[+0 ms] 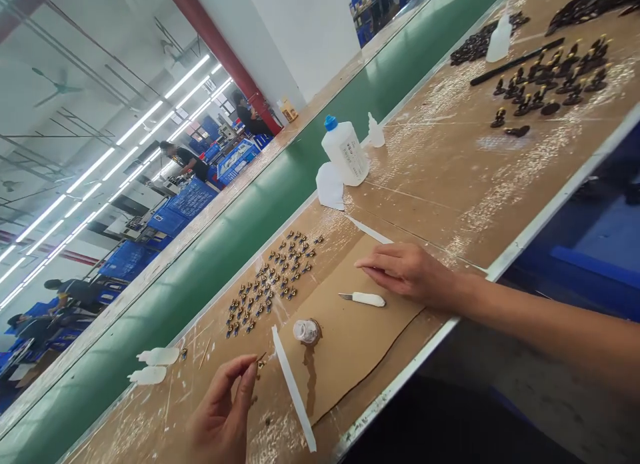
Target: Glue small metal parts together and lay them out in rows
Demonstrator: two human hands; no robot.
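My left hand point(226, 404) is closed in a pinch at the lower left, thumb against forefinger. A tiny brass-coloured piece point(261, 363) shows at its fingertips; its exact kind is too small to make out. My right hand point(407, 272) hovers over or rests on the cardboard sheet point(345, 344), fingers stretched to the left, with nothing visible in them. Just below it lies a white-handled knife point(369, 299), blade pointing left. Between the hands stands a small clear jar point(306, 331), with a wet streak beside it on the cardboard.
Rows of small blue-and-gold pieces point(275, 274) lie beyond the cardboard. White strips point(294, 391) lie at its edges. Behind are a blue-capped bottle point(346, 151) and a small squeeze bottle point(376, 131). Two squeeze bottles point(150, 375) lie left. Dark gold-topped pieces point(560, 74) stand far right.
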